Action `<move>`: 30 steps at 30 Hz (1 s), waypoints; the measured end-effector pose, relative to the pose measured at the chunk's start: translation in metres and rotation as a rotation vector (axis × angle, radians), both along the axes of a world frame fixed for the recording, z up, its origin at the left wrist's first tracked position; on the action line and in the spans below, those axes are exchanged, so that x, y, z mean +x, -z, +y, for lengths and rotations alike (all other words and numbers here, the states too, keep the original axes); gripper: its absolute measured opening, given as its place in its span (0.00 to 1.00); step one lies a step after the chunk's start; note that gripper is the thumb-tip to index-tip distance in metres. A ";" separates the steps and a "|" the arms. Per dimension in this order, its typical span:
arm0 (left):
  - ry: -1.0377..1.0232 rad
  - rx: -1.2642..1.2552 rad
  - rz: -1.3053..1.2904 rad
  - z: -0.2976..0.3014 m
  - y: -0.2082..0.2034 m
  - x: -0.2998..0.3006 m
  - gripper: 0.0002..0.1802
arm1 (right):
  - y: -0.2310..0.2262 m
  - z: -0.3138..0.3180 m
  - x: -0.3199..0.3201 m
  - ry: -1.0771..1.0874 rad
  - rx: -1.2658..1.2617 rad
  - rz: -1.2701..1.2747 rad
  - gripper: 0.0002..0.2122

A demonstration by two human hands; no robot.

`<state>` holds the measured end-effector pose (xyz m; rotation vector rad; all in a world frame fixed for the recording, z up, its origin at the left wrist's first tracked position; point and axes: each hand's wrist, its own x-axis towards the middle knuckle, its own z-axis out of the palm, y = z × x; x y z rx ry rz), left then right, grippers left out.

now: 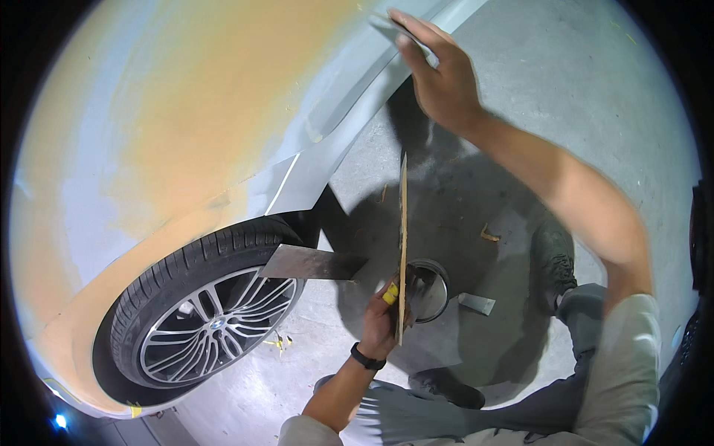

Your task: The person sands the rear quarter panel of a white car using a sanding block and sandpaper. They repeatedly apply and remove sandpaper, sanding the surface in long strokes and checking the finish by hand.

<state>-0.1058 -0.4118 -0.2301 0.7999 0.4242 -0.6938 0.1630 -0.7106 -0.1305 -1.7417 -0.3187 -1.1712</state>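
Overall, positions are given relative to the wheel, whose silver multi-spoke rim and black tyre sit in the arch of a car. Above the wheel spreads the body panel, a pale grey surface with broad orange-tan patches. To the right of the wheel, the left hand, with a dark band at its wrist, is closed around the lower part of a thin board, which appears edge-on as a narrow upright strip. A yellow piece shows at the fingers of this hand. A broad metal blade extends between the wheel and the left hand, its far end overlapping the tyre in this view; whether it joins the yellow piece cannot be told. Above and well to the right of the wheel, the right hand pinches a thin, flat grey tool between thumb and fingers beside the panel edge; contact with the panel cannot be judged. Farther right of the wheel, on the grey floor, stand a round tin, partly hidden behind the board, and, just beside it, a small pale tube.
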 end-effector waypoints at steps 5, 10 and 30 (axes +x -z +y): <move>0.040 0.067 -0.020 0.028 -0.002 -0.006 0.27 | -0.002 0.068 0.044 0.269 0.207 -0.357 0.16; -0.042 0.009 0.008 0.051 -0.004 -0.024 0.33 | 0.016 0.142 0.011 0.235 0.290 -0.141 0.17; -0.004 -0.091 -0.089 0.045 -0.022 -0.013 0.28 | 0.100 0.076 -0.166 -0.251 -0.379 0.372 0.23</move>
